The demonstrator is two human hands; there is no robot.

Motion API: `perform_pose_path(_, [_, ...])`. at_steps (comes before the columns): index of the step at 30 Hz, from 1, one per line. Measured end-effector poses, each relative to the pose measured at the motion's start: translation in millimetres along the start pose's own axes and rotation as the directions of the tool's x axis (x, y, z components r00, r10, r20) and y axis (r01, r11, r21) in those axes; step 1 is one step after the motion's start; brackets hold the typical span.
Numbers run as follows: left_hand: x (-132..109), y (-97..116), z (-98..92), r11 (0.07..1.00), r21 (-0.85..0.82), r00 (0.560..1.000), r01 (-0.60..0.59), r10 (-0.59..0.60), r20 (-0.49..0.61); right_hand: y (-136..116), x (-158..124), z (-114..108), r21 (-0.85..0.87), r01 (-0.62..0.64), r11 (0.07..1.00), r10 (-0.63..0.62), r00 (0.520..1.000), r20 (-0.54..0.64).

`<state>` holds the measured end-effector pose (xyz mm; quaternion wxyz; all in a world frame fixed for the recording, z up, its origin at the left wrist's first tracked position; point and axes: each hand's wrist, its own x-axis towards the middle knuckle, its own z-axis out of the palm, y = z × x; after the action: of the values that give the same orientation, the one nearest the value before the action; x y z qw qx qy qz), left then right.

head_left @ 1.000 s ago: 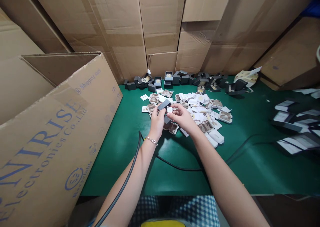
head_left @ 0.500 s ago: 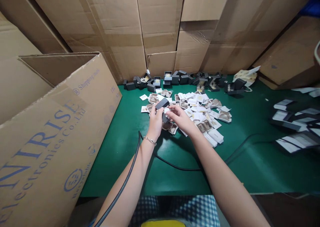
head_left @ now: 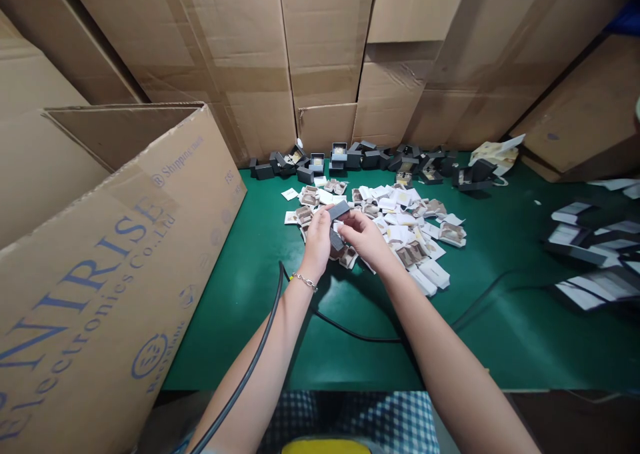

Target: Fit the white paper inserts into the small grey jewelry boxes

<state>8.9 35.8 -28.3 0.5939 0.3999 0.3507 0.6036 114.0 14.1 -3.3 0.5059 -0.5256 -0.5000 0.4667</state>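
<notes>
1 dark box (head_left: 340, 209) is up between the left hand (head_left: 319, 237) and the right hand (head_left: 364, 235), over the near left side of a messy pile (head_left: 397, 234) of white and brown card bits. Left's got its fingers closed around the box from the side, thumb along it. The box looks open to me, 1 dark part on top and another below, but the hands cover a lot so don't quote me on the hinge.

Right has its fingertips drawn together at a little white piece (head_left: 337, 227), right up against the box. Looks like a pinch, though I can't tell how firm, or whether the piece is in the box or just in front of it.

Around that: a row of dark boxes (head_left: 339, 154) along the back of the green table (head_left: 225, 334), some with lids up, and a pale bag (head_left: 493, 154) at the right end of the row. Big carton (head_left: 120, 267) on the left with blue print. Blurry stack (head_left: 575, 251) of black and white stuff far right. Black cable (head_left: 257, 354) running over the left forearm, chain bracelet (head_left: 304, 281) on that wrist.
</notes>
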Motion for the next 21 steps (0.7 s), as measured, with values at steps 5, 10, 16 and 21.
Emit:
perform_pose_path(5, [0.2,1.2,-0.3,1.000,-0.020,1.000,0.021,-0.021,-0.004,2.1,0.1,-0.5,-0.087,0.039,0.995,-0.039,0.999,0.001])
perform_pose_path(10, [0.4,4.2,-0.7,1.000,0.027,1.000,0.009,-0.009,0.005,1.6,-2.3,-3.2,-0.141,0.125,0.982,-0.113,0.989,0.094])
perform_pose_path(16, [0.2,4.8,-0.6,0.998,0.062,1.000,-0.016,0.014,0.026,-1.7,-4.9,-3.6,-0.360,0.246,0.900,-0.233,0.969,0.081])
perform_pose_path(21, [-0.8,9.5,2.3,0.998,-0.030,0.999,0.051,-0.051,0.004,-3.3,-8.5,2.8,-0.361,0.357,0.862,-0.358,0.931,0.065])
